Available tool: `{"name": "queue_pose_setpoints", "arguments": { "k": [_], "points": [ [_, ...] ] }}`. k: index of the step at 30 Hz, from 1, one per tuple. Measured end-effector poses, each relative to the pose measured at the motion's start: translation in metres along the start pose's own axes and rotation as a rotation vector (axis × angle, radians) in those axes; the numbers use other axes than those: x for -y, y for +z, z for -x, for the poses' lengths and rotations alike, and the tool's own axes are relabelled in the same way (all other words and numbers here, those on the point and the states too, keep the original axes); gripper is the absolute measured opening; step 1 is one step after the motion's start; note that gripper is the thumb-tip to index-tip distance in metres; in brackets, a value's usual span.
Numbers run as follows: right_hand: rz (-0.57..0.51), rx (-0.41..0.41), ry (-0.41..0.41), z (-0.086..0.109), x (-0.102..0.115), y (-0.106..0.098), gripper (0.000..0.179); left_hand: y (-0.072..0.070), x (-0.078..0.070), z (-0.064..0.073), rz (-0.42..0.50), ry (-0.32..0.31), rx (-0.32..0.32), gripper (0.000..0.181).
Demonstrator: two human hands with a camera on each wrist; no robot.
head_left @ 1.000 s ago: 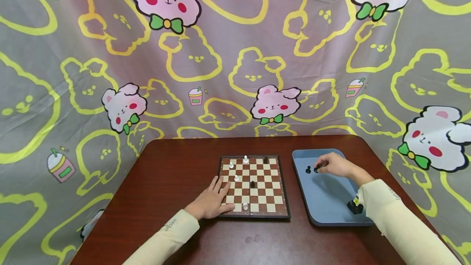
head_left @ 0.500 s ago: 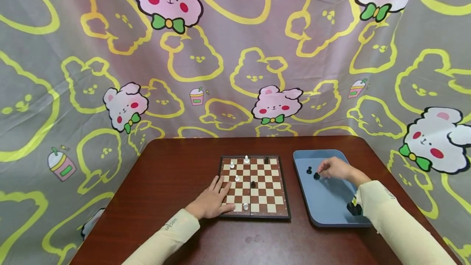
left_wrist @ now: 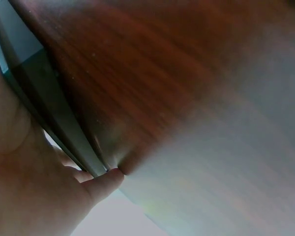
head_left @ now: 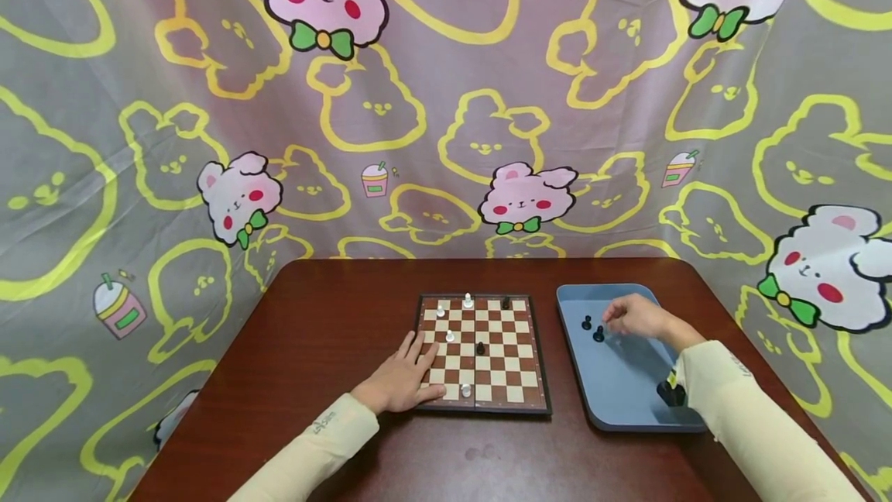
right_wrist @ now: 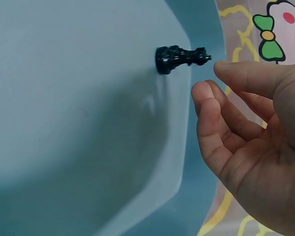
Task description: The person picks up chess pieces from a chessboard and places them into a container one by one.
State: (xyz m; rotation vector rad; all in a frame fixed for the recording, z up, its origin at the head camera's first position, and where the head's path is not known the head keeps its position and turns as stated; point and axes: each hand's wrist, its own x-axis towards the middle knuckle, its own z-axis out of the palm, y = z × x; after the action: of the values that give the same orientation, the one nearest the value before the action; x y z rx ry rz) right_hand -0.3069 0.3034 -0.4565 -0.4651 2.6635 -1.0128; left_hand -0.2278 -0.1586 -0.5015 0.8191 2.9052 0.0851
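Observation:
My left hand (head_left: pixel 399 383) rests over the left edge of the chessboard (head_left: pixel 514 393), fingers straight and spread. In the left wrist view the board's dark edge (left_wrist: pixel 54 98) runs along that hand (left_wrist: pixel 34 182). Over the blue tray (head_left: pixel 592 401), my right hand (head_left: pixel 636 316) hovers with nothing between its loosely bent fingers and thumb. A black chess piece (head_left: pixel 599 334) with a crowned top stands in the tray just left of its fingertips. The right wrist view has this chess piece (right_wrist: pixel 179 58) by the thumb tip of the right hand (right_wrist: pixel 255 132). Another black chess piece (head_left: pixel 587 322) stands beside it.
On the board stand several white pieces, among them one at the far edge (head_left: pixel 468 301) and one at the near edge (head_left: pixel 466 390), plus a black piece (head_left: pixel 481 348) in the middle and another black piece (head_left: pixel 506 303) at the back. A patterned curtain (head_left: pixel 418 122) surrounds the table (head_left: pixel 334 308).
A second ago my right fingers were on a black chess piece; it now stands let go in the tray, nearer me, with the hand drawn slightly off it. My left hand has stayed put.

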Motion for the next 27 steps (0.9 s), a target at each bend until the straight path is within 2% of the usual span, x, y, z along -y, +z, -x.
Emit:
{"name": "queue_pose_setpoints", "arguments": {
  "k": [6, 15, 21, 27],
  "points": [
    [0.024, -0.018, -0.025, -0.001, 0.014, -0.004, 0.013, 0.000, 0.002, 0.000, -0.004, -0.002, -0.011, 0.084],
    [0.030, 0.010, -0.066, -0.009, 0.045, -0.001, 0.014, -0.003, 0.001, 0.001, 0.018, -0.007, 0.001, 0.084],
    [0.016, 0.028, -0.107, -0.014, 0.070, 0.009, 0.013, -0.004, -0.001, 0.002, 0.028, -0.017, 0.015, 0.083],
    [0.045, 0.034, -0.147, -0.023, 0.089, 0.030, 0.008, -0.003, -0.001, 0.001, 0.021, -0.018, 0.007, 0.083]
  ]
}}
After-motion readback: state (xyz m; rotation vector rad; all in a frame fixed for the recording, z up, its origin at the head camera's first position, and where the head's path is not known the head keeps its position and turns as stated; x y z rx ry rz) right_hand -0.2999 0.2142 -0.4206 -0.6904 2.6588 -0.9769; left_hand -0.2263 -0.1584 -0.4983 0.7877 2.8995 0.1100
